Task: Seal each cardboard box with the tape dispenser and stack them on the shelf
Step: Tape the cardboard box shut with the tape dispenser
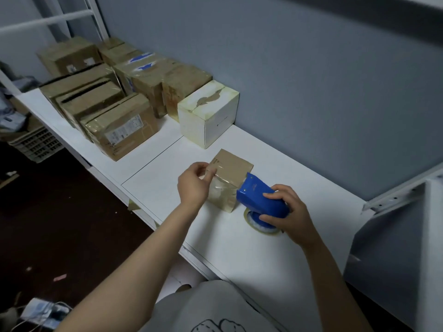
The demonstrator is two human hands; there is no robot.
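Surface: white shelf, running from 10 o'clock to 4 o'clock.
Centre: small brown box, flat on the shelf.
12 o'clock of it: white box, near but apart.
10 o'clock: brown boxes, packed touching, some stacked.
4 o'clock: blue tape dispenser, nose against the small brown box, roll down at the shelf.

Left hand pinches tape on small box mid-shelf; right hand grips blue dispenser against box's right side.
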